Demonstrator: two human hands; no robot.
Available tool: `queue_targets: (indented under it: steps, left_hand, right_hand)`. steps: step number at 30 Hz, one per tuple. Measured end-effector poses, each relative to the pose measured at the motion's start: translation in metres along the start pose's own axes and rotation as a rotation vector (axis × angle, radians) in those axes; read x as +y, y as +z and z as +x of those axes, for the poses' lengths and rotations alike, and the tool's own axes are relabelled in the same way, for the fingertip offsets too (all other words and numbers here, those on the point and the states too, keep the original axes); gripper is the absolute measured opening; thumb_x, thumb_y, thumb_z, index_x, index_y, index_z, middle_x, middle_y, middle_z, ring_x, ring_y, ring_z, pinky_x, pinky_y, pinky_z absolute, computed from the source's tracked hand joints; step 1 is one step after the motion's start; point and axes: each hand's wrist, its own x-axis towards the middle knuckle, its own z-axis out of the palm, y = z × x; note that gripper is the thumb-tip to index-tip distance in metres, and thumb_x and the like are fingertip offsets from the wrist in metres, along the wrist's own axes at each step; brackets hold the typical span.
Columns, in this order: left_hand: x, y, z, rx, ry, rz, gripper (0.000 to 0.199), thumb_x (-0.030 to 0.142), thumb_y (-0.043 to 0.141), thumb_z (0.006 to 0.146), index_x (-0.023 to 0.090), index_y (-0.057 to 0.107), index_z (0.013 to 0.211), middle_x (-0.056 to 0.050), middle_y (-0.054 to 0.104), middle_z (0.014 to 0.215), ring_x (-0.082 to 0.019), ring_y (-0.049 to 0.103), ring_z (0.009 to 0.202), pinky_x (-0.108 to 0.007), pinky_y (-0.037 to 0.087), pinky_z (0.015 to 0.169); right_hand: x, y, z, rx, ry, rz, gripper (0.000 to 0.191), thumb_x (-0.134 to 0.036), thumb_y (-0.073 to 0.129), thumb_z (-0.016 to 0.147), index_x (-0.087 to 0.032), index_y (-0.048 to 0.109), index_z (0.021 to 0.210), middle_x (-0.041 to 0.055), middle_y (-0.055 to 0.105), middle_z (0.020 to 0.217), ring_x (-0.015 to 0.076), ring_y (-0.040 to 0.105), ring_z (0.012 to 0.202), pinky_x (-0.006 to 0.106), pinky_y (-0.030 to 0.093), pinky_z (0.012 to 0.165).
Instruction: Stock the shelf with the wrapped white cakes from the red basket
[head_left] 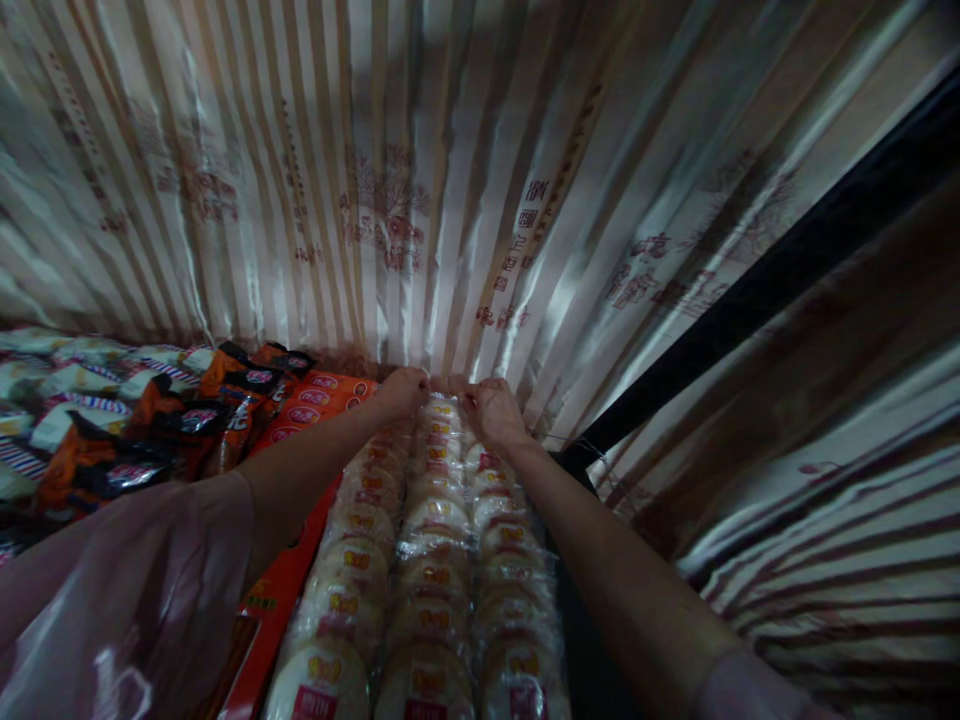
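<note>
Rows of flat round pastries in clear wrappers with yellow and red labels run away from me. At the far end of the middle row, my left hand has its fingers pinched beside the last wrapped pastry. My right hand is at the other side of that same end, over the right row, fingers curled together. What the fingertips hold is too dim and small to make out. Both arms reach forward, one along each side of the rows.
A red-orange box lies left of the pastries. Further left are orange and black snack packets and white wrapped items. A pleated, printed curtain hangs right behind. A dark pole slants up at right.
</note>
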Motion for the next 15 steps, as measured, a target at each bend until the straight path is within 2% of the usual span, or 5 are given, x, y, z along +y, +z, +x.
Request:
queue_targets:
  steps: [8, 15]
  left_hand:
    - [0.0033, 0.0, -0.0024, 0.022, -0.029, 0.002, 0.023, 0.011, 0.046, 0.079, 0.014, 0.069, 0.085, -0.004, 0.07, 0.087, -0.012, 0.061, 0.079, -0.021, 0.046, 0.077]
    - [0.0034, 0.002, -0.0053, 0.021, 0.002, 0.047, 0.023, 0.012, 0.047, 0.079, 0.014, 0.069, 0.086, -0.005, 0.07, 0.09, -0.014, 0.062, 0.083, -0.022, 0.046, 0.079]
  right_hand:
    - [0.002, 0.0045, 0.0001, -0.003, -0.002, -0.008, 0.023, -0.024, 0.043, 0.088, -0.016, 0.065, 0.091, 0.01, 0.067, 0.09, 0.0191, 0.057, 0.089, 0.03, 0.032, 0.089]
    - [0.0043, 0.0033, -0.0052, -0.013, -0.008, 0.085, 0.023, -0.024, 0.044, 0.089, -0.017, 0.065, 0.095, 0.0085, 0.067, 0.093, 0.0178, 0.056, 0.093, 0.028, 0.033, 0.09]
